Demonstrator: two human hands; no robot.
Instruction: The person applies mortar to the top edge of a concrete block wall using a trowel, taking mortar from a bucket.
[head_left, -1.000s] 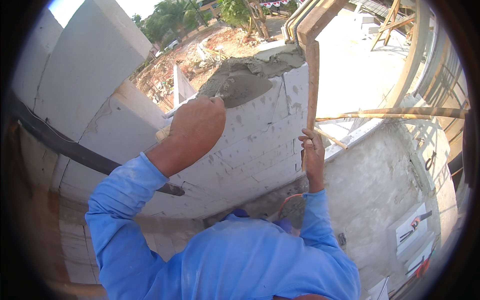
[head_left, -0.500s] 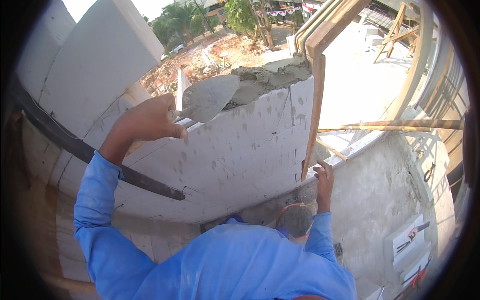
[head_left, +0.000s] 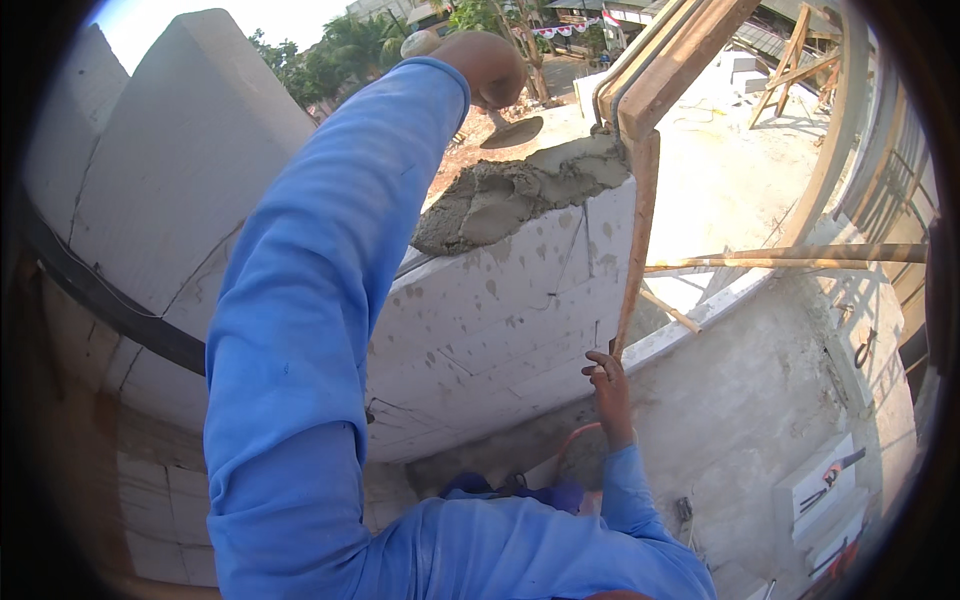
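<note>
My left hand (head_left: 492, 68) is raised over the wall and closed around the handle of a trowel (head_left: 512, 132). The trowel's blade hangs tilted just above a thick bed of grey mortar (head_left: 490, 205), which lies on top of a white block wall (head_left: 500, 300). My left sleeve hides part of the wall. Low on the right, my right hand (head_left: 612, 398) is beside the bottom of an upright wooden frame post (head_left: 643, 230). Its fingers are loosely bent and apart, with nothing clear in them.
Taller white blocks (head_left: 190, 130) rise on the left, with a dark bar (head_left: 120, 300) across them. Bamboo poles (head_left: 790, 258) stick out at the right. Pliers (head_left: 825, 480) lie on a block at lower right. A bucket's rim (head_left: 575, 435) shows near my right wrist.
My left hand has swung up and to the right with the trowel, from the wall's left part to above the mortar. Mortar now spreads further left. My right hand has dropped slightly left.
</note>
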